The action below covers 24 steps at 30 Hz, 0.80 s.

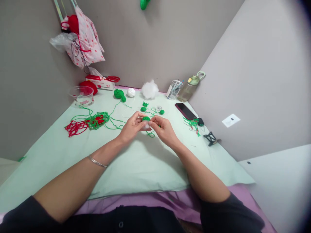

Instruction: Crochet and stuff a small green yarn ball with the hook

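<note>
Over the middle of the table, both hands meet at a small green crocheted piece (146, 118) with white stuffing (146, 125) showing below it. My left hand (132, 128) is closed around its left side. At the right edge, the thumb and fingers of my right hand (163, 130) are pinched together on the piece; their exact grip is partly hidden. Just beyond the hands lie small green crocheted balls (143, 109) joined to green yarn. A fluffy heap of white stuffing (150, 90) rests near the back wall.
Tangled green yarn (98, 120) and red yarn (76, 128) lie left, near a plastic tub (84, 97) and tissue box (102, 83). At right are a phone (186, 111), bottle (189, 89), pen cup (174, 90), yarn scraps (193, 123) and a black stand (211, 138).
</note>
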Each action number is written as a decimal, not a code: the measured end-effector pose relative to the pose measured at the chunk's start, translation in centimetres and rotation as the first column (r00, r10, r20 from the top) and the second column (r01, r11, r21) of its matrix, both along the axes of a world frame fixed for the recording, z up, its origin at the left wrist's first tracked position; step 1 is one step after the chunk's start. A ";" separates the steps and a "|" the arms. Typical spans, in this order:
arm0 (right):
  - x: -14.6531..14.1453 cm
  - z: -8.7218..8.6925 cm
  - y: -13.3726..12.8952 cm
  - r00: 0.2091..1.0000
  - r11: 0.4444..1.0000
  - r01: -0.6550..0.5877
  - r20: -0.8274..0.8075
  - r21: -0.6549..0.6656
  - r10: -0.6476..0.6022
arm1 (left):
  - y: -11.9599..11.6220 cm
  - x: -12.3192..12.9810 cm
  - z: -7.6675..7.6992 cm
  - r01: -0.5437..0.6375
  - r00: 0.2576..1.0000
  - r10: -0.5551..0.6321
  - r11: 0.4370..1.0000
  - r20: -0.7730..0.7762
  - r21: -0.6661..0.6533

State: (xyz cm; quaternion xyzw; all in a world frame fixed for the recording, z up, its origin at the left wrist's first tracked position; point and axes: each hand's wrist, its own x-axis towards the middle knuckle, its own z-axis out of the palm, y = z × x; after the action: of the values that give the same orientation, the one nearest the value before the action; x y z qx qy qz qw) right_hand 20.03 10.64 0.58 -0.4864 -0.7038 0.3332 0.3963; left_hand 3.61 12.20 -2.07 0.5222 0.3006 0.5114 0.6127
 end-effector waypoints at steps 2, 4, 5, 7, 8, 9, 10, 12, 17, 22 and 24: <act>-0.2 0.0 -0.5 0.998 0.999 -0.034 0.059 0.041 0.031 | 0.0 0.0 0.0 -0.042 0.999 0.042 0.999 -0.011 -0.004; -0.6 -0.1 -1.1 0.992 0.994 -0.056 0.119 0.091 0.045 | -0.2 0.2 0.0 -0.092 0.996 0.091 0.996 -0.025 -0.010; -0.7 -0.1 -1.3 0.989 0.992 -0.066 0.137 0.107 0.051 | -0.4 0.3 0.0 -0.114 0.993 0.114 0.993 -0.031 -0.013; -1.0 -0.2 -1.5 0.990 0.991 -0.079 0.128 0.109 0.065 | -0.6 0.5 0.0 -0.155 0.987 0.154 0.988 -0.035 -0.021; -1.0 -0.3 -1.4 0.993 0.992 -0.078 0.097 0.095 0.068 | -0.7 0.6 0.0 -0.172 0.985 0.172 0.985 -0.032 -0.026; -1.0 -0.4 -1.2 0.996 0.995 -0.072 0.060 0.073 0.067 | -0.7 0.7 0.0 -0.186 0.982 0.185 0.982 -0.027 -0.033; -1.0 -0.5 -1.0 0.998 0.997 -0.059 0.022 0.048 0.058 | -0.8 0.8 0.0 -0.195 0.981 0.194 0.980 -0.019 -0.040; -0.9 -0.7 -0.4 0.999 1.000 -0.021 -0.035 -0.003 0.021 | -0.9 1.0 -0.1 -0.195 0.981 0.195 0.979 0.002 -0.055; -0.6 -1.0 0.4 0.995 0.995 0.099 -0.028 0.013 -0.098 | -1.1 0.9 0.0 -0.113 0.992 0.116 0.991 0.045 -0.064; -0.1 -0.6 0.4 0.994 0.995 0.103 -0.050 0.019 -0.102 | -0.9 0.6 0.4 -0.017 0.998 0.019 0.999 0.056 -0.039; 0.1 -0.2 0.4 0.997 0.998 0.065 -0.046 0.013 -0.064 | -0.7 0.5 0.3 -0.005 0.999 0.006 0.999 0.045 -0.037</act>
State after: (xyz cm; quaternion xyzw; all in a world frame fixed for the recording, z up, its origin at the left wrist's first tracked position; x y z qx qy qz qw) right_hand 20.15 11.00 0.39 -0.4984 -0.6807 0.3262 0.4264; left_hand 4.09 11.53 -1.75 0.4984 0.2973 0.5193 0.6274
